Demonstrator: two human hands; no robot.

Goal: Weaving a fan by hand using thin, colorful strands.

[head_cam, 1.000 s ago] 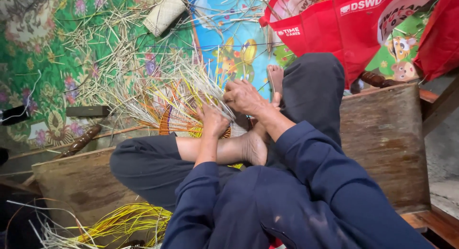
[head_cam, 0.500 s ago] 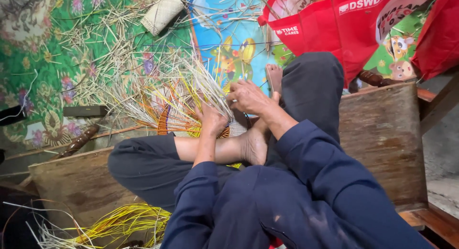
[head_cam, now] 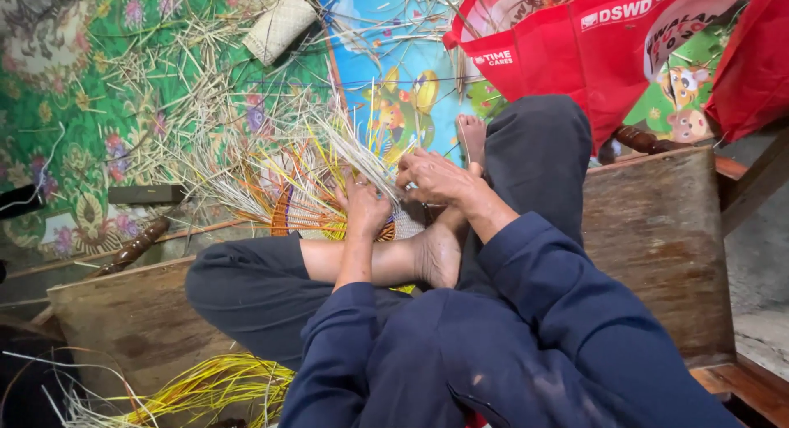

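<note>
A half-woven flat piece of pale, yellow and orange straw strips (head_cam: 308, 202) rests by my crossed legs, its loose ends fanning out to the left. My left hand (head_cam: 366, 208) grips the woven edge from above. My right hand (head_cam: 436, 177) pinches pale strips at the top right of the weave, just above my bare foot (head_cam: 440, 251). I sit cross-legged on a worn wooden bench (head_cam: 657, 239), in dark blue sleeves and trousers.
Loose straw litters a green flowered mat (head_cam: 99, 91) and a blue picture mat (head_cam: 394, 74). A small woven pouch (head_cam: 279, 23) lies at the top. Red bags (head_cam: 592, 50) stand at the upper right. A bundle of yellow strips (head_cam: 205, 387) lies at the lower left.
Both hands stay on the weave with only slight finger shifts. The view has drifted a little.
</note>
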